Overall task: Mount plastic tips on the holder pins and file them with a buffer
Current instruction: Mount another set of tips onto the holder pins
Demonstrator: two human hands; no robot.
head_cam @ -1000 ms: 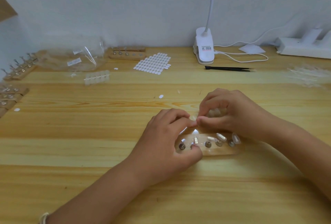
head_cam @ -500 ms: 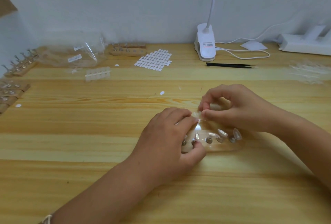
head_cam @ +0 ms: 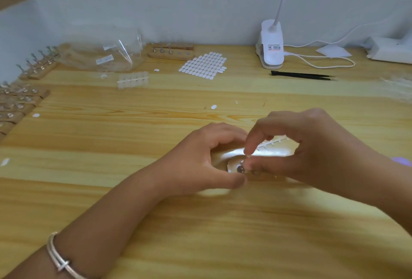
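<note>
The wooden holder [head_cam: 232, 165] lies on the table under both hands, mostly hidden; one metal pin [head_cam: 240, 169] shows at its left end. My left hand [head_cam: 200, 162] curls round the holder's left end, thumb in front and fingers behind. My right hand [head_cam: 307, 145] hovers over the holder, and its thumb and forefinger pinch a small clear plastic tip [head_cam: 248, 156] just above the pins. The tip is blurred and barely visible. A clear strip of tip stubs [head_cam: 272, 142] lies behind the holder, under my right palm.
A clip lamp [head_cam: 272, 44] with cable stands at the back; black tweezers [head_cam: 301, 75] lie before it. A sheet of white stickers [head_cam: 204, 66], a clear bag [head_cam: 102, 56], a tip rack [head_cam: 133, 80] and spare holders [head_cam: 20, 100] fill the left. Something purple [head_cam: 401, 161] shows at right.
My right hand has come down from behind the holder to just over its left pins with the tip. My left hand keeps its hold on the holder's end. The view has shifted closer.
</note>
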